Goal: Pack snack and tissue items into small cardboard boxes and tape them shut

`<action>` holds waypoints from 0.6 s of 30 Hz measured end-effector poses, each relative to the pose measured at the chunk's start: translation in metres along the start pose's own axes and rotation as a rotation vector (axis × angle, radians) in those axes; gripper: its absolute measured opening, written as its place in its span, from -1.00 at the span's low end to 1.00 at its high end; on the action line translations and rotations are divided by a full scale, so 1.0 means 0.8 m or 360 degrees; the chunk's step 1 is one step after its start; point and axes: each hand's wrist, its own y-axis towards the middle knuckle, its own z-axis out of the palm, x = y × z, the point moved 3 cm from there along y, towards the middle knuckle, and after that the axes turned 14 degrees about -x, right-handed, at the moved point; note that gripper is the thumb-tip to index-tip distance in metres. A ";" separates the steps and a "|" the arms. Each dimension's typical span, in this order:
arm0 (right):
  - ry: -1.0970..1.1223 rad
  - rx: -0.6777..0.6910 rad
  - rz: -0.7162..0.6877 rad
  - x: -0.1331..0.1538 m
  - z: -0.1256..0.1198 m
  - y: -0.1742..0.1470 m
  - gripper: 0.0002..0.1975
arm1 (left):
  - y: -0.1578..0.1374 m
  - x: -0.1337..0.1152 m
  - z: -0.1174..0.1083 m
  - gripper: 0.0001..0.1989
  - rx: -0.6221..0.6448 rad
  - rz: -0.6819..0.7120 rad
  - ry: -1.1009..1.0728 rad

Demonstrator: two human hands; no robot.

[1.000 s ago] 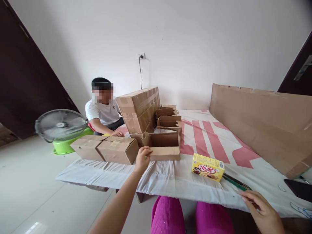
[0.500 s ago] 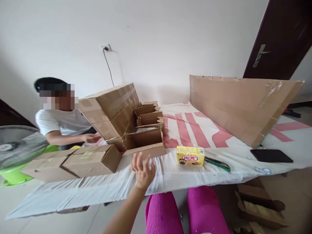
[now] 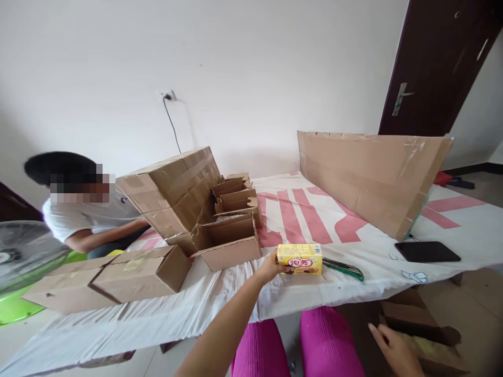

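Lightly, an even squeeze should suit the yellow box [image 3: 301, 261], whose thin card could dent; the left hand [image 3: 271, 267] is closed around its left end. It sits on the wrinkled cloth [image 3: 306, 294], beside a slim green tool [image 3: 345, 269]. The right hand [image 3: 393, 350], fingers loosely parted, shows nothing held. The open carton [image 3: 234, 253] is matte, brown and oblong.

- 1 cam, head-worn; looks fwd & down over cloth-covd surface [image 3: 330, 290], from wearer's side.
- Faces wall [image 3: 251, 78], bkgd; door [image 3: 428, 68] upper R, leaning in wide view.
- V. near: wearer's knees [image 3: 330, 345], btm ctr, & R hand [image 3: 393, 348], btm R.
- L hand [image 3: 271, 267] approx. mid-range.
- Fan [image 3: 23, 251] cut by L edge.
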 end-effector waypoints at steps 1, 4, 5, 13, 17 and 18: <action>0.0090 0.0101 -0.0049 0.013 0.010 0.017 -0.54 | -0.002 -0.005 0.003 -0.25 0.0008 0.0013 -0.0039; 0.0318 0.0214 -0.0115 0.063 0.037 0.077 -0.71 | 0.003 -0.042 0.007 -0.26 0.0005 0.0115 -0.0166; 0.0366 0.0219 -0.0100 0.080 0.047 0.096 -0.65 | 0.010 -0.062 0.006 -0.26 -0.0004 0.0165 -0.0202; 0.0747 0.0398 -0.0119 0.181 0.159 0.150 -0.67 | 0.117 -0.231 -0.019 -0.41 -0.0294 0.0488 -0.0193; 0.0755 0.0147 -0.0039 0.191 0.187 0.161 -0.48 | 0.111 -0.226 -0.017 -0.44 -0.0347 0.0477 -0.0152; 0.0751 0.0045 0.0001 0.191 0.186 0.164 -0.42 | 0.098 -0.212 -0.015 -0.46 -0.0335 0.0460 -0.0154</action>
